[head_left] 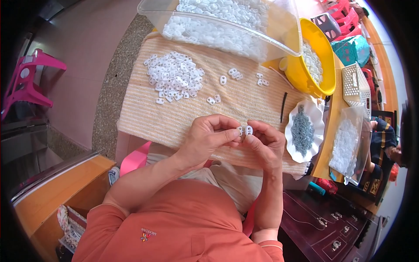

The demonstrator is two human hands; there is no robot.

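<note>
My left hand pinches a small white plastic piece between thumb and forefinger, near the front edge of the cloth. Close beside it, my right hand grips a white oval plastic piece with two holes. The two pieces are side by side; whether they touch I cannot tell. Beyond my left hand lies a heap of white two-holed pieces. A few loose pieces rest between heap and hands, with another oval piece farther off. Right of my right hand, a white wavy-rimmed dish holds small grey metal parts.
A striped towel covers the table. At the back stand a clear bin of white pieces and a yellow bowl. A black stick lies near the dish. Farther right are a bag of white parts and another person.
</note>
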